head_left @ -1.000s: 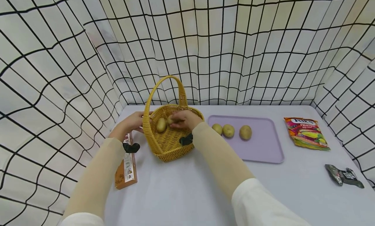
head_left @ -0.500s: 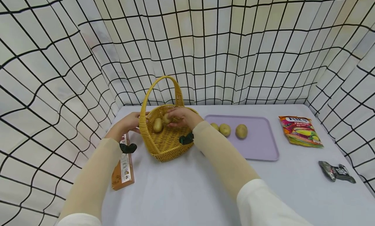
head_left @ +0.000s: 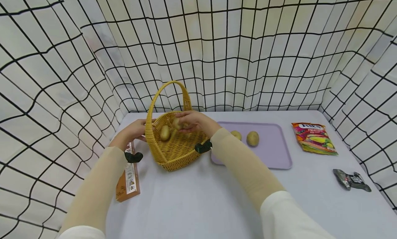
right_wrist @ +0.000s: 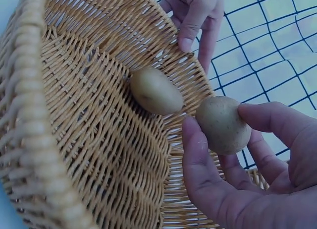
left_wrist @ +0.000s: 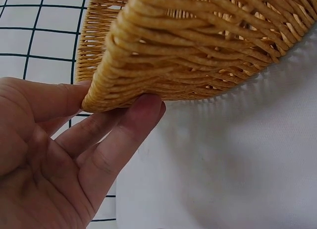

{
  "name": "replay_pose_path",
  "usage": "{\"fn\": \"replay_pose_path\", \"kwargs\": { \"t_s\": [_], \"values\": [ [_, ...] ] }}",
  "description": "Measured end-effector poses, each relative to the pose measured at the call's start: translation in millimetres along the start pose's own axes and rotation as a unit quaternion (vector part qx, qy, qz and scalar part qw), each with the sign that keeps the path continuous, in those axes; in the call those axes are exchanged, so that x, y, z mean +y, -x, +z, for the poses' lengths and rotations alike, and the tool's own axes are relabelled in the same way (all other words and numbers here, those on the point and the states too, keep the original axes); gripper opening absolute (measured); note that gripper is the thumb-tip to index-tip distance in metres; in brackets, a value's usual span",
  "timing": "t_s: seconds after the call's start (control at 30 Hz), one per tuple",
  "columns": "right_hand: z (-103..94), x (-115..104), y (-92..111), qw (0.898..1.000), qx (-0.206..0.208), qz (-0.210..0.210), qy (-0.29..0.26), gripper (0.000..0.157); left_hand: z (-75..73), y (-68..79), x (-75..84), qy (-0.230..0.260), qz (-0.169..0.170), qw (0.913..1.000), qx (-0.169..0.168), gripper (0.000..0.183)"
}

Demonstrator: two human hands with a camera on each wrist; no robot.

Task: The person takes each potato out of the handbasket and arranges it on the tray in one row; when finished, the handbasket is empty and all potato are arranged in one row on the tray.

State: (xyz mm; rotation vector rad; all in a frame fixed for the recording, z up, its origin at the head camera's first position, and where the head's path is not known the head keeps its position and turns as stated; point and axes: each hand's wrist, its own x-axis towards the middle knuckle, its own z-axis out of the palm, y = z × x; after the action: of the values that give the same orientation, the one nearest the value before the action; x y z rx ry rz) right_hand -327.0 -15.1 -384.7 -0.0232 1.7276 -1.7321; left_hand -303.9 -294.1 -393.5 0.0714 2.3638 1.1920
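Observation:
A yellow woven basket (head_left: 181,158) with a tall arched handle (head_left: 151,115) stands tilted on the table. At its left side my left hand (head_left: 132,130) grips the rim; in the left wrist view the thumb is on one face of the wicker wall (left_wrist: 198,55) and the fingers on the other. My right hand (head_left: 198,122) pinches a potato (right_wrist: 224,125) between thumb and fingertips, over the basket's far inner side. Another potato (right_wrist: 156,90) lies inside on the wicker, close to the held one.
Right of the basket, a purple tray (head_left: 273,156) bears potatoes (head_left: 252,138), partly hidden by my right forearm. A colourful candy bag (head_left: 314,138) and a dark wrapped packet (head_left: 351,180) lie farther right. An orange-brown box (head_left: 128,184) is beside my left forearm.
My right hand has drawn up and slightly right with its potato, away from the one lying in the basket. The left hand keeps its grip. The whole head view has shifted a little.

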Motion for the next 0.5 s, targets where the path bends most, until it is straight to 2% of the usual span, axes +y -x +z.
{"fn": "replay_pose_path", "kwargs": {
  "t_s": [0.27,0.5],
  "values": [
    [-10.9,-1,13,0.999,-0.022,-0.021,0.012,0.050,0.3,-0.7,0.4,-0.006,0.002,1.0000,-0.002,0.065],
    [-22.5,-2,29,0.997,-0.025,-0.048,0.052,0.052,0.8,0.1,0.2,-0.006,0.005,1.0000,-0.002,0.066]
  ]
}}
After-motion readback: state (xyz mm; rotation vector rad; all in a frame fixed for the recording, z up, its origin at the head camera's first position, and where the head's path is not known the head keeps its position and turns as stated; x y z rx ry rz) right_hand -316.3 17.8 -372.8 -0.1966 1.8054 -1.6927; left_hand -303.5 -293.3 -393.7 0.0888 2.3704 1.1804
